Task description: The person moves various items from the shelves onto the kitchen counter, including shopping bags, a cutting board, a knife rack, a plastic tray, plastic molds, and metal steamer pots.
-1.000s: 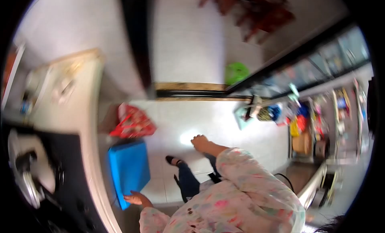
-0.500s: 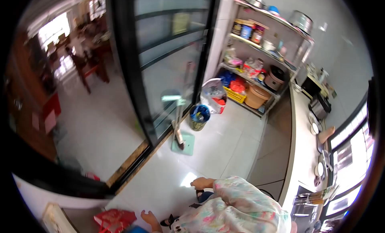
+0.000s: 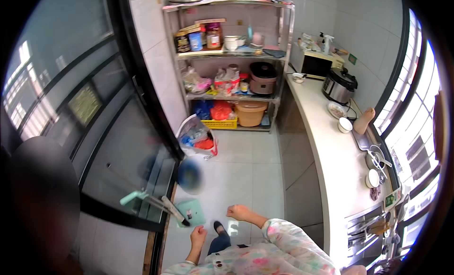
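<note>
My left hand (image 3: 198, 235) hangs low in front of me with curled fingers and nothing visible in it. To its right, my right hand (image 3: 238, 212) is also closed, and I see nothing in it. Nearest my left hand, a teal long-handled dustpan (image 3: 195, 209) rests on the floor by the glass door. A small brush or broom with a dark tip (image 3: 176, 211) leans across it. Neither hand touches them. Behind the dustpan stands a round, blue-lined trash bin (image 3: 189, 176), blurred.
A metal shelf rack (image 3: 231, 99) stands ahead, with a bag of plastic waste (image 3: 197, 138) beside it. Along the right runs a counter (image 3: 316, 119) holding a pressure cooker (image 3: 339, 86) and several bowls. A black-framed sliding glass door (image 3: 127, 147) borders the left.
My view has turned toward the rack and counter, and the room beyond the door has left sight. My left hand has risen from the bottom edge, its fingers now curled in.
</note>
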A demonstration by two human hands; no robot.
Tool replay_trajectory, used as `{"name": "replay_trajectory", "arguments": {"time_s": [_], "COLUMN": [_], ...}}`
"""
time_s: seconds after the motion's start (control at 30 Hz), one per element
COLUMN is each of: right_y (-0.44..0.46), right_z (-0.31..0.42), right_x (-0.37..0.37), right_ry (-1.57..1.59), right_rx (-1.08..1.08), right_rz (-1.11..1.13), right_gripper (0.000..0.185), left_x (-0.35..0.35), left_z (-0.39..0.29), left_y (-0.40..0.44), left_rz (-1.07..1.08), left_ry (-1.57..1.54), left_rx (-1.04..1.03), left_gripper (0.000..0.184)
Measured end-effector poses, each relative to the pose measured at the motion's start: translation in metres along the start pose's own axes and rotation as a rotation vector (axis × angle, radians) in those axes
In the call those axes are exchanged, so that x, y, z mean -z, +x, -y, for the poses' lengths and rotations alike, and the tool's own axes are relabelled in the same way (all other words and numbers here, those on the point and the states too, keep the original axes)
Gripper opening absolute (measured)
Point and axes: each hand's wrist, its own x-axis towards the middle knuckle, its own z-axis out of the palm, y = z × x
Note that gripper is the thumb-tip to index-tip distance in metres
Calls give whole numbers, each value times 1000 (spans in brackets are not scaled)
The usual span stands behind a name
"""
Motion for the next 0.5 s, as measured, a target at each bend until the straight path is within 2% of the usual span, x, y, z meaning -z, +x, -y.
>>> {"name": "replay_trajectory", "arguments": {"time_s": [0.17, 0.2, 0.3, 0.33, 0.37, 0.4, 0.43, 0.47, 0.5], "right_y": [88, 107, 149, 160, 168, 176, 184, 189, 190], "right_z": [-18, -26, -43, -47, -54, -65, -76, -89, -99], "right_x": [96, 118, 188, 212, 232, 252, 271, 288, 312], "right_ry": [94, 92, 77, 64, 60, 66, 71, 80, 73], "right_rx": [0, -10, -42, -61, -85, -97, -109, -125, -132], "right_rz": [-84, -103, -174, -199, -212, -250, -289, -326, -351], "right_gripper": [29, 28, 28, 27, 27, 27, 26, 26, 26], "left_x": [-26, -32, -57, -71, -85, -75, -91, -101, -105], "left_z": [-46, -52, -96, -99, -106, -208, -212, -262, -306], "left_y": [122, 157, 270, 339, 386, 373, 430, 446, 484], "left_rz": [191, 184, 44, 80, 150, 73, -48, -136, 43], "left_ry": [-5, 59, -12, 429, 438, 324, 276, -11, -161], "left_rx": [53, 35, -62, -342, -443, -356, -551, -629, -365], "left_gripper": [32, 32, 18, 13, 18, 19, 14, 18, 29]}}
